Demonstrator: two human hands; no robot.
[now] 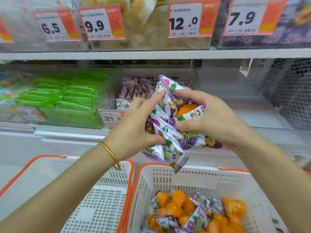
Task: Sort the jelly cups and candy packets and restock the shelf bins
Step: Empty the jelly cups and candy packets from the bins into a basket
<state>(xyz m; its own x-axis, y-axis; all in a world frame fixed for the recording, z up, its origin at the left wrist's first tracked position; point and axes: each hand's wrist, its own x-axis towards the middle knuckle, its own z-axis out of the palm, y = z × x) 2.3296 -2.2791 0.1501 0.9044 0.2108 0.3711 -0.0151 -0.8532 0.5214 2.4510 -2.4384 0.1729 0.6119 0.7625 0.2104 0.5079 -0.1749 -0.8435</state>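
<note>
**Together, both hands clamped one sheaf of candy packets**

Candy packets (165, 125), purple and white, were fanned in a loose stack and held in the air in front of the lower shelf, above the far rim of the right basket (252, 184). The lowest packet hung down just past that rim.

Left hand (134, 132): thumb under the stack, fingers curled over its near edge, forefinger stretched up along the top packet. A gold bangle (109, 152) sat on that wrist.

Right hand (213, 118): fingers wrapped round the other side of the stack, with one orange jelly cup (186, 109) caught among the packets against its fingers.

Below, the right basket held a jumble of orange jelly cups (176, 206) mixed with more purple packets (198, 219). The left basket (104, 199), white with an orange rim, stood touching it.

Behind the hands, a clear shelf bin (107, 98) held matching purple packets standing in rows. Just to its left, another bin (67, 118) was packed with green packets. On the upper shelf, price tags read 6.5 (51, 27), 9.9 (95, 26), 12.0 (183, 22) and 7.9 (242, 18).
</note>
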